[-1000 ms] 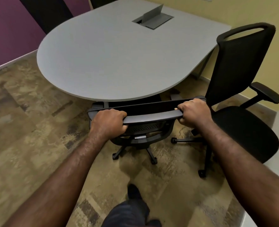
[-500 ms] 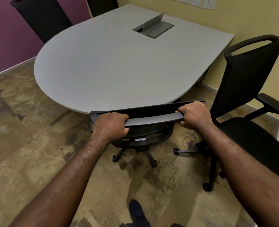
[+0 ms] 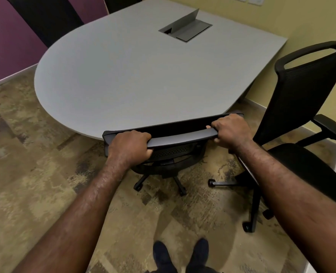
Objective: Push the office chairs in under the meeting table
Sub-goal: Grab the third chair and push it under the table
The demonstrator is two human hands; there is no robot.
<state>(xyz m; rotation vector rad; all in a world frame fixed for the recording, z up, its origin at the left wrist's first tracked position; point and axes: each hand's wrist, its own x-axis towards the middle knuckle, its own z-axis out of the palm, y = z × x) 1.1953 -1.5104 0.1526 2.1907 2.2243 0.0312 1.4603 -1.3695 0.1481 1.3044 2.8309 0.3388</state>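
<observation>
A black office chair [image 3: 180, 137] stands straight before me with its seat hidden under the rounded near edge of the grey meeting table [image 3: 135, 75]. My left hand [image 3: 129, 145] grips the left end of the chair's top rail. My right hand [image 3: 229, 130] grips the right end of the same rail. The backrest top lies right at the table's edge. A second black office chair [image 3: 309, 107] with armrests stands to the right, out from the table and turned sideways.
An open cable hatch [image 3: 185, 29] sits in the table top. Two more dark chair backs [image 3: 47, 18] show at the far left against a purple wall. A yellow wall runs behind the right chair. My shoes [image 3: 181, 255] stand on patterned carpet.
The chair I hold has rolled further in under the table, so its backrest now meets the table's edge. I have stepped forward, and both feet now stand together.
</observation>
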